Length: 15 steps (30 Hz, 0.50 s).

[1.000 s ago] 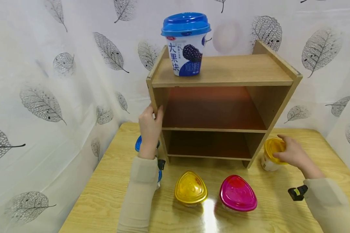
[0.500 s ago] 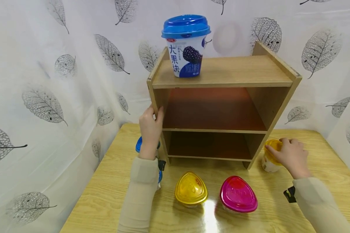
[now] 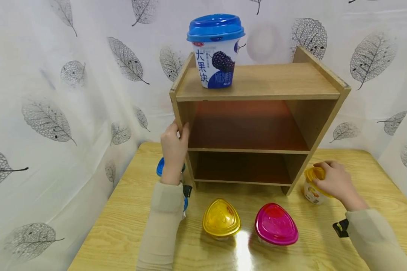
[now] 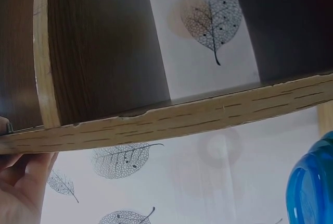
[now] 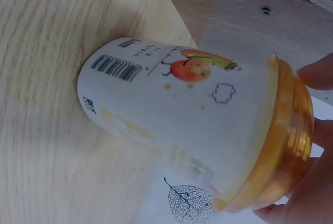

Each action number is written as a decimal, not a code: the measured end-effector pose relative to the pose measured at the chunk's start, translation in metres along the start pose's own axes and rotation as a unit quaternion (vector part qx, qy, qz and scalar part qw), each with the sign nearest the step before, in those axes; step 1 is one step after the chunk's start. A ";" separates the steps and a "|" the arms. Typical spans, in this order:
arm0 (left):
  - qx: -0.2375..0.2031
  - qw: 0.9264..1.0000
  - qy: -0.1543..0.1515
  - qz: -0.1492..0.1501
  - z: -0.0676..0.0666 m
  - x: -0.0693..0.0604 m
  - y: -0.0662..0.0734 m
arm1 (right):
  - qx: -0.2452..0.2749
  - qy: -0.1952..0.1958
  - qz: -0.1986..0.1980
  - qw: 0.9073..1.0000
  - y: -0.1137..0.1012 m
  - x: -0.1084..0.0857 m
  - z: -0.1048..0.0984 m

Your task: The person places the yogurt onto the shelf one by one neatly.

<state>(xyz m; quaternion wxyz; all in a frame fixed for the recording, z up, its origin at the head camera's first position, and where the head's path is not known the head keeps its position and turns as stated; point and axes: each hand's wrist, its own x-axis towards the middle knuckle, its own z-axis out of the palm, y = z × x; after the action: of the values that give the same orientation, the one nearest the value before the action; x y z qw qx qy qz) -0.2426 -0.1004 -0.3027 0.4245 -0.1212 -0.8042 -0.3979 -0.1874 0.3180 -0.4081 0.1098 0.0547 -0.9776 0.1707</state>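
Note:
My left hand [image 3: 174,150] grips the front edge of the left side panel of a small wooden shelf [image 3: 278,81], thumb on the inner face. In the left wrist view, part of that hand [image 4: 23,190] shows under the panel edge. To the right of the shelf, my right hand [image 3: 335,184] holds a white yogurt cup [image 3: 312,192] by its yellow lid. The right wrist view shows fingers around the yellow lid [image 5: 283,151], with a barcode and cartoon fruit on the cup's wall. Its base appears to be at the tabletop, slightly tilted.
A blue-lidded yogurt cup [image 3: 217,56] stands on the shelf's top board. In front of the shelf stand a yellow-lidded cup [image 3: 221,218] and a pink-lidded cup [image 3: 276,224]. Partly hidden blue lids [image 3: 160,167] show beside my left arm. A leaf-patterned curtain [image 3: 88,113] surrounds the table.
My right hand has closed its fingers on the yellow lid, and the cup has turned so that its fruit picture shows. My left hand stays on the shelf panel.

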 end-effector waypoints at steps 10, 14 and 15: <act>0.002 1.000 0.002 0.006 0.000 0.001 0.000 | 0.005 0.096 0.057 0.994 -0.009 0.000 0.012; 0.002 1.000 0.001 0.002 0.000 0.001 0.001 | 0.001 0.098 0.083 0.992 -0.014 0.000 0.015; 0.002 1.000 0.001 0.002 0.000 0.000 0.001 | 0.001 0.093 0.091 0.992 -0.015 0.000 0.014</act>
<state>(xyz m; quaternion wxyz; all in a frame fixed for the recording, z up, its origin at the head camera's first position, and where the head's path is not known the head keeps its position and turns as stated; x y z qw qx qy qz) -0.2422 -0.0998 -0.3018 0.4260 -0.1213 -0.8046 -0.3955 -0.1877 0.2989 -0.4164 0.1842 -0.0503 -0.9639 0.1857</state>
